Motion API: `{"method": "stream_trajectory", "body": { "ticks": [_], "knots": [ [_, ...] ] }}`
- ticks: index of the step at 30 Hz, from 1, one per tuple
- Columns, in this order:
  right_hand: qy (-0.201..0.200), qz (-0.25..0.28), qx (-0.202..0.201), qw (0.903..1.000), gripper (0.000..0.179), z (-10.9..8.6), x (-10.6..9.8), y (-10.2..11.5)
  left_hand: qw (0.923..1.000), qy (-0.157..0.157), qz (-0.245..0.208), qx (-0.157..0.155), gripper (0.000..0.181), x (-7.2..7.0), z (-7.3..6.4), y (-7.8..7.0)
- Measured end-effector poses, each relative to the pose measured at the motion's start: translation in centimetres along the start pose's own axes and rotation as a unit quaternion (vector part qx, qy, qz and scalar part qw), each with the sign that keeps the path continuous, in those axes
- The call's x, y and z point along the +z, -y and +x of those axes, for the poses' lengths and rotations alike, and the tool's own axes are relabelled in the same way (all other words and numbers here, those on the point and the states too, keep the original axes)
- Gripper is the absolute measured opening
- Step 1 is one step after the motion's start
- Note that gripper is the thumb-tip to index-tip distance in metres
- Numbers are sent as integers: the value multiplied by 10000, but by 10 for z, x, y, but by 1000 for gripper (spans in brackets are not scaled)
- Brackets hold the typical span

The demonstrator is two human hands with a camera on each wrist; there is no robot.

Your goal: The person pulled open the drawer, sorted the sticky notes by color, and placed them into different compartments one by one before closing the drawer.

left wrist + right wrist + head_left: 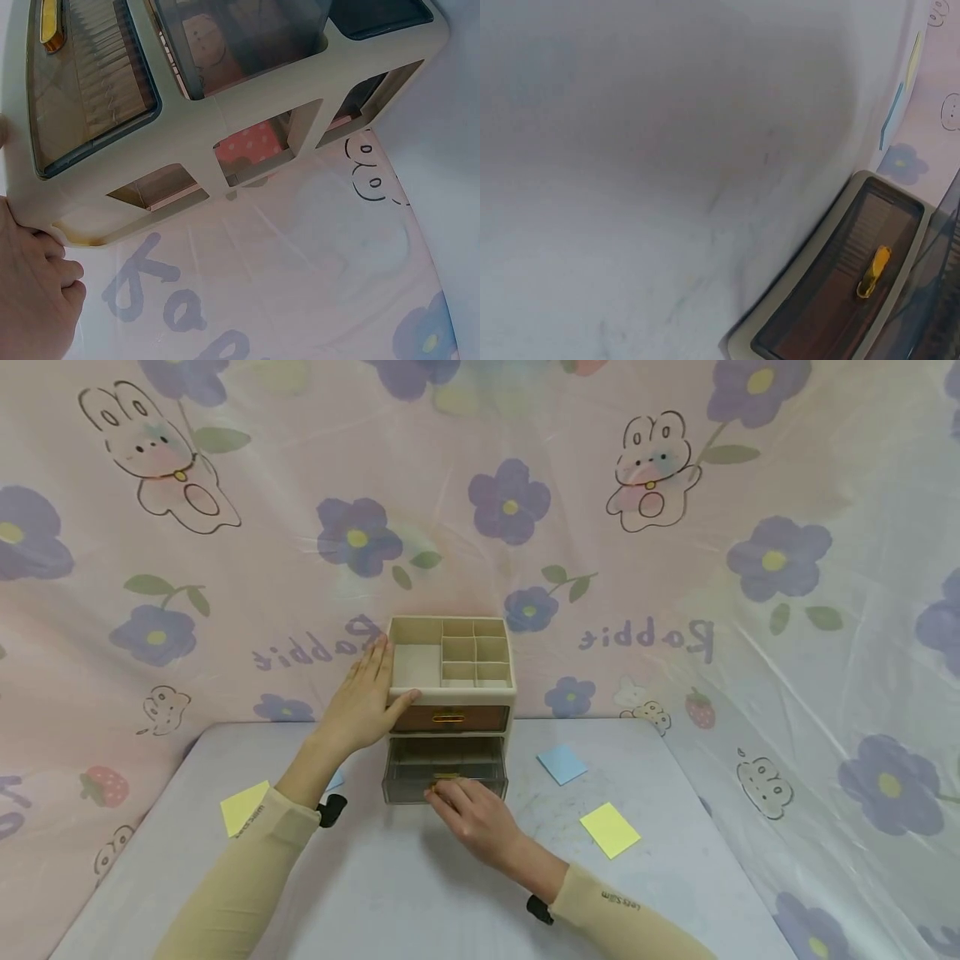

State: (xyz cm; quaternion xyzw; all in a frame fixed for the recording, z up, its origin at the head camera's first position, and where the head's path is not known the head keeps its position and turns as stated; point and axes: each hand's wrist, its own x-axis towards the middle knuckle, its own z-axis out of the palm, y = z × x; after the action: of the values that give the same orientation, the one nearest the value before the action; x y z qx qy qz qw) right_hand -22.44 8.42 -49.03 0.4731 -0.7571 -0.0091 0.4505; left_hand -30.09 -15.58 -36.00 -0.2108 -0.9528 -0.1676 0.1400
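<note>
A cream desktop drawer organizer (pixel 511 693) stands at the back of the table, with a divided open tray on top. My left hand (pixel 362 703) rests along its upper left side, fingers straight, thumb over the front edge. The upper drawer (pixel 487 718), brownish and see-through with a gold handle, is closed. Below it, a grey transparent drawer (pixel 480 774) is pulled out. My right hand (pixel 480 822) pinches this drawer's gold handle, which the fingers partly hide. In the right wrist view, a lower closed drawer (pixel 832 300) shows its gold handle near the tabletop; the hand is out of frame.
Yellow paper squares (pixel 610 830) lie on both sides of the table, and a blue square (pixel 562 764) lies right of the organizer. Another blue piece (pixel 335 780) is mostly hidden by the left wrist. A patterned curtain (pixel 450 460) hangs close behind the organizer.
</note>
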Motion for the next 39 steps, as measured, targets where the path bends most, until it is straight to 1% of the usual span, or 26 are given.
{"method": "stream_trajectory", "body": {
  "ticks": [9, 18, 23, 34, 39],
  "knots": [
    [75, -21, -10, 10000, 38, -4, -10, 8, 10000, 19, -15, 22, 97, 0, -2, 0],
    [-148, -117, -163, 9997, 35, -6, -17, 15, 10000, 65, -61, 37, 95, -1, -2, -1],
    [-212, -161, -287, 9992, 35, -7, -20, 19, 10000, 19, -56, 46, 96, 0, -2, -1],
    [-325, -121, -271, 9990, 37, -14, -19, 25, 10000, -30, -80, 48, 96, 1, -3, -2],
    [-366, 9, -208, 9991, 33, -14, -19, 26, 10000, -20, -88, 39, 97, 1, -3, -2]
  ]
}}
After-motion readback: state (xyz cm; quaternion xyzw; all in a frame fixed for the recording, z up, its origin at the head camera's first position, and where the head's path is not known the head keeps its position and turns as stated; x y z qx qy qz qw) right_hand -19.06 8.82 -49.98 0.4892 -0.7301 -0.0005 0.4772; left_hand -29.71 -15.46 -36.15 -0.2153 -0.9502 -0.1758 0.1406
